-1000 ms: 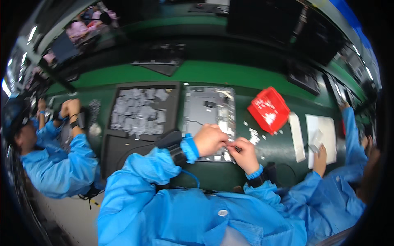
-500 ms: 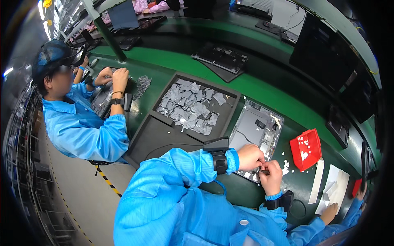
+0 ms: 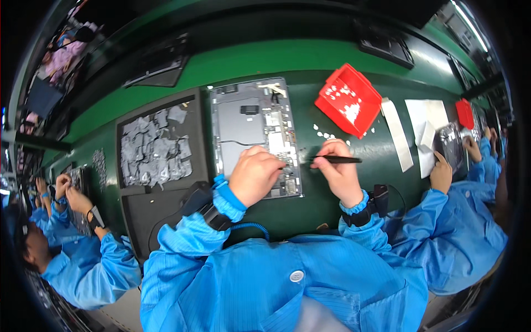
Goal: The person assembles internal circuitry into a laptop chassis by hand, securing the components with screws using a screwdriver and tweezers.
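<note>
While the left hand (image 3: 253, 176) rests on the lower right part of an opened device (image 3: 251, 133), with its fingers curled together and the tips touching the circuit area near the right edge, the right hand (image 3: 338, 169) is just beside the device on the green table (image 3: 310, 207) and holds a thin dark tool (image 3: 336, 160), fingers clamped on it. The tool lies almost level and its tip points left, toward the device edge. Small white bits (image 3: 322, 133) lie on the table above the right hand, and a red bin (image 3: 348, 99) stands tilted behind them. Left of the device is a black tray (image 3: 157, 146) with grey pieces. White sheets (image 3: 423, 124) lie further right, where another person's hand (image 3: 441, 172) rests. At far left, one more person in blue works with both hands
</note>
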`<state>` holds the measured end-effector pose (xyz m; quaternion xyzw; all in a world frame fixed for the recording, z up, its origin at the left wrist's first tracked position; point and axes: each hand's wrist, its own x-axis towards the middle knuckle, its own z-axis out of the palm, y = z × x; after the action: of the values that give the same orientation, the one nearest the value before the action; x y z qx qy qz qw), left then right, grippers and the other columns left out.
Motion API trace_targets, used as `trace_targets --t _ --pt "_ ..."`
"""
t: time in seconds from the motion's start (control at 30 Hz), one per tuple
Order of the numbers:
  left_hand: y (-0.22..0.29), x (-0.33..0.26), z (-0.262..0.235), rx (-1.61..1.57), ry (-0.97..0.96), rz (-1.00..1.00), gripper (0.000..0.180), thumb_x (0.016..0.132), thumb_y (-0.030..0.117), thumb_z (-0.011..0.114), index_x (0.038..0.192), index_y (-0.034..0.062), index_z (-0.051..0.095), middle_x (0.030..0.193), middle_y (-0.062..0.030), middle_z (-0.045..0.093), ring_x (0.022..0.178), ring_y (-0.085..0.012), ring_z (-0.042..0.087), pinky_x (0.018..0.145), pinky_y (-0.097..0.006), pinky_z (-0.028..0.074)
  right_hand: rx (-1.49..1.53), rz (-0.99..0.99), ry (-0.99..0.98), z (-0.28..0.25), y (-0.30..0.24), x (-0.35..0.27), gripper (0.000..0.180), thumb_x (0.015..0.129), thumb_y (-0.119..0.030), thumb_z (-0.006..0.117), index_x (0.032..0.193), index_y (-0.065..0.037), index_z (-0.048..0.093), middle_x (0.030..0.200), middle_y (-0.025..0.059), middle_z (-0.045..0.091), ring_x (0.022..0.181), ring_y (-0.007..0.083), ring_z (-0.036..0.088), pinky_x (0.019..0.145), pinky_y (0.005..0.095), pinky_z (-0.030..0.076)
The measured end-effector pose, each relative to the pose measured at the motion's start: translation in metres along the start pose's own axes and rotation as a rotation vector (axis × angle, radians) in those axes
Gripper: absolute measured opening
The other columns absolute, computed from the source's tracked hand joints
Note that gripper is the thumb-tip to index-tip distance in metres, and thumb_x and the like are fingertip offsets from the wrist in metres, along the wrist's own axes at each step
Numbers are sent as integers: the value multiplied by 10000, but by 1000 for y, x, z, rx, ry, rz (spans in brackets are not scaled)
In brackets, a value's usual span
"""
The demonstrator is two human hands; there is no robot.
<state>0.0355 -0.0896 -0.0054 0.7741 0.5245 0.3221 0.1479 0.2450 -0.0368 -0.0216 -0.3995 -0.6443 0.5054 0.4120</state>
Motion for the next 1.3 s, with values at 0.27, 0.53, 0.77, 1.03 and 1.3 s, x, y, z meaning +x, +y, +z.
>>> trace_targets --t 0.27,0.53,0.77,1.03,1.3 --pt "8 -5 -4 88 89 25 153 605 55 707 747 95 670 766 -1 628 782 -202 555 734 -337 416 252 64 59 31 -1 -26 176 666 9 725 762 7 577 822 104 624 788 173 596 701 281 471" --pt "9 -5 -5 64 86 -9 137 606 49 706 729 85 659 754 -4 627 772 -201 553 730 -335 407 24 -59 7 31 -5 -20 197 621 -26 765 717 -6 595 772 97 646 749 204 623 674 312 475" --pt "14 -13 3 136 57 36 160 587 50 688 735 81 637 759 11 606 786 -197 546 731 -345 394 -78 -236 35 33 -4 -22 201 627 10 750 697 4 561 739 119 635 699 232 635 606 299 487" --pt "26 -18 5 329 4 210 149 610 106 624 751 59 621 863 -31 596 865 -187 538 750 -367 387 -127 -357 8 33 -5 -21 229 594 37 756 701 -2 557 739 126 643 682 231 639 604 296 503" --pt "21 -23 2 265 -20 285 167 621 86 627 774 20 611 920 -89 618 875 -213 566 770 -375 441 -222 -467 -21 32 -3 -23 191 631 22 738 713 15 566 717 130 602 646 258 615 547 297 485"
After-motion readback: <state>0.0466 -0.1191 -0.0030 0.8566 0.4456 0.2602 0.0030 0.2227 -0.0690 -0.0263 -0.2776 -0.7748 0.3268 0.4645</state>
